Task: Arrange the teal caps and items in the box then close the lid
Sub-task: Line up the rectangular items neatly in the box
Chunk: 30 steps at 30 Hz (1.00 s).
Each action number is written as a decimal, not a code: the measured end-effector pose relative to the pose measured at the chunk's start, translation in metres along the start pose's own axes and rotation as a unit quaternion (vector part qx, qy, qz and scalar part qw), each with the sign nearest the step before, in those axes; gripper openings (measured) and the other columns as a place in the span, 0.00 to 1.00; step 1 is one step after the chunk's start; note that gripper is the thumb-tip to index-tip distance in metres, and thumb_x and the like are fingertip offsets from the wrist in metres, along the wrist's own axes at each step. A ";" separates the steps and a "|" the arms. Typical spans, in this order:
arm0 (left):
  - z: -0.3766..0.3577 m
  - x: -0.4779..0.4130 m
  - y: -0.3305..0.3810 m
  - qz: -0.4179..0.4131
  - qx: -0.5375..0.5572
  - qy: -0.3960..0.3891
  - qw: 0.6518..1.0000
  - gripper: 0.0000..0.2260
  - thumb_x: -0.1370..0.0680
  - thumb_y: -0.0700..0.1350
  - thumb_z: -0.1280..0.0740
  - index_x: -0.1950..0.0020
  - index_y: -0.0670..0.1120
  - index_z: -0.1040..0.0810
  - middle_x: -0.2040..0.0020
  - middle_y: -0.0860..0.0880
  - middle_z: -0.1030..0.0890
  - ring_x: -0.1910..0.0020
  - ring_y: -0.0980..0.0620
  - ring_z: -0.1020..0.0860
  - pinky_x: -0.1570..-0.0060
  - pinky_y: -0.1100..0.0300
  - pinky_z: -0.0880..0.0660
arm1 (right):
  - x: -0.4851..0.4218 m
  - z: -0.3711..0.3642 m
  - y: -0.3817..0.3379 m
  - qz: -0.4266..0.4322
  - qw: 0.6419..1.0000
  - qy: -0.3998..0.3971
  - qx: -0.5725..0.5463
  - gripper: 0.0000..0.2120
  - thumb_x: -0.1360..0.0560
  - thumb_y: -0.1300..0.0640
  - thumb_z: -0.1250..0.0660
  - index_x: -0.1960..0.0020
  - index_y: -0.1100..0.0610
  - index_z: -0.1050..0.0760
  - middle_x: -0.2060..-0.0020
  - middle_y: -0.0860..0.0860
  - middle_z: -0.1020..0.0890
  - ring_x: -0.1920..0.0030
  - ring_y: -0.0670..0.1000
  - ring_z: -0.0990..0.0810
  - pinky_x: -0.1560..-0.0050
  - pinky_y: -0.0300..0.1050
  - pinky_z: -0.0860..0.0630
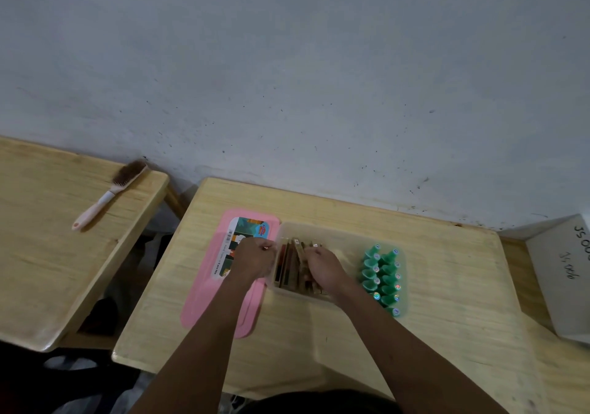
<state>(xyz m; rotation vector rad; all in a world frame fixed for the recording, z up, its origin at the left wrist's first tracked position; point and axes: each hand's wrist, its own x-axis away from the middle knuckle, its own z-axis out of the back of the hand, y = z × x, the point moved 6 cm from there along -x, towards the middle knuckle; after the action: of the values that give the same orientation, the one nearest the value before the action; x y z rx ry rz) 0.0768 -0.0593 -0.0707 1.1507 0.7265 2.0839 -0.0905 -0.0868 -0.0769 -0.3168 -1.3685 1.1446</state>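
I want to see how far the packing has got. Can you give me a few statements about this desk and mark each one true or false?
1. The pink lid is closed on the box. False: it lies flat on the table, left of the box.
2. The teal caps stand in two rows at the box's right end. True.
3. The right hand is on the flat items standing in the box. True.
4. The left hand holds a teal cap. False: it is at the box's left wall, away from the caps.
5. A brush lies in the box. False: it lies on the neighbouring table to the left.
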 end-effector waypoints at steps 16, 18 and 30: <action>-0.001 -0.002 -0.003 0.016 0.016 0.004 1.000 0.10 0.22 0.40 0.35 0.43 0.44 0.19 0.42 0.42 0.21 0.44 0.41 0.21 0.47 0.44 0.19 | 0.011 0.000 0.014 0.003 0.999 -0.048 -0.019 0.16 0.21 0.50 0.35 0.61 0.59 0.20 0.73 0.53 0.25 0.75 0.47 0.27 0.74 0.32 0.34; -0.001 -0.003 -0.003 0.016 0.017 0.003 1.000 0.10 0.22 0.40 0.35 0.42 0.45 0.19 0.42 0.42 0.21 0.44 0.42 0.21 0.47 0.45 0.19 | 0.008 -0.003 0.012 -0.002 0.999 -0.040 -0.006 0.20 0.22 0.45 0.38 0.64 0.58 0.22 0.71 0.55 0.24 0.70 0.51 0.25 0.65 0.38 0.30; 0.000 -0.005 -0.005 0.004 -0.002 0.006 1.000 0.12 0.25 0.41 0.35 0.44 0.46 0.17 0.44 0.41 0.17 0.47 0.42 0.19 0.46 0.45 0.20 | -0.005 -0.031 -0.006 0.019 0.988 -0.069 0.134 0.20 0.18 0.59 0.47 0.69 0.56 0.32 0.71 0.51 0.28 0.70 0.47 0.31 0.70 0.40 0.37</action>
<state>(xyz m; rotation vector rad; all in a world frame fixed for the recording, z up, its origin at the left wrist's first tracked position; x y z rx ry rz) 0.0801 -0.0600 -0.0764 1.1412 0.7240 2.1012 -0.0593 -0.0803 -0.0832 -0.0697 -1.3116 1.3857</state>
